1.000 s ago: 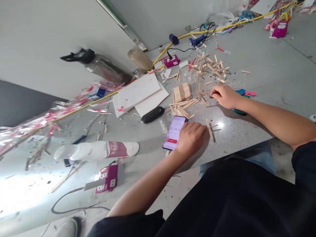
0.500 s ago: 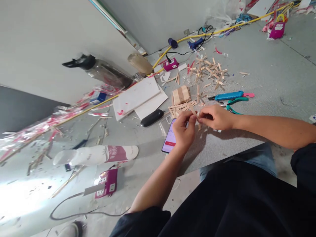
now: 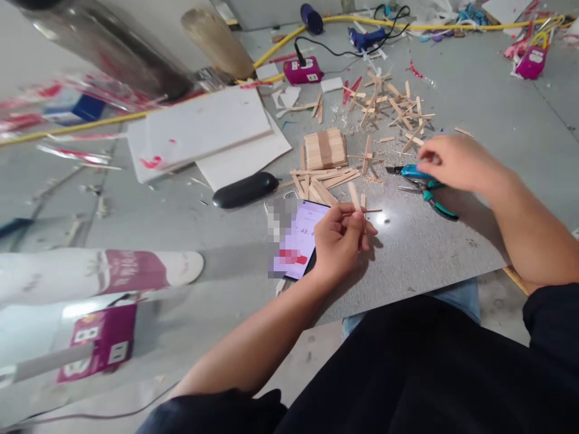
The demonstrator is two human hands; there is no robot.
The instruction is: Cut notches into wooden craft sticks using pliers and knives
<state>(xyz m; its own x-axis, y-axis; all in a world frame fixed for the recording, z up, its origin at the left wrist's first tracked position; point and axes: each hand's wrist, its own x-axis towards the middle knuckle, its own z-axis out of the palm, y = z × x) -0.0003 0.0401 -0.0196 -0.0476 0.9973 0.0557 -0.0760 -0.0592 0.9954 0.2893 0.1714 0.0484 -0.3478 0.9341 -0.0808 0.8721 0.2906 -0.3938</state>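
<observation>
My left hand is closed, pinching a wooden craft stick that points up and away. Short stick pieces show beside its fingers; whether they are joined to the held stick I cannot tell. Over at the right, my right hand has its fingers curled onto the blue handle of a utility knife, whose blade points left. The hand hides the rear of the knife. Teal-handled pliers lie just below the knife. Under my left wrist's side rests a lit phone, partly covered by the hand.
A banded bundle of craft sticks lies beyond loose sticks. Crossed sticks are scattered farther back. A black case and white boards lie left. A blue glue gun and purple power socket sit at the back.
My right hand has left the stick by my left hand and moved right onto the utility knife. My left hand still holds the stick. The camera view has shifted.
</observation>
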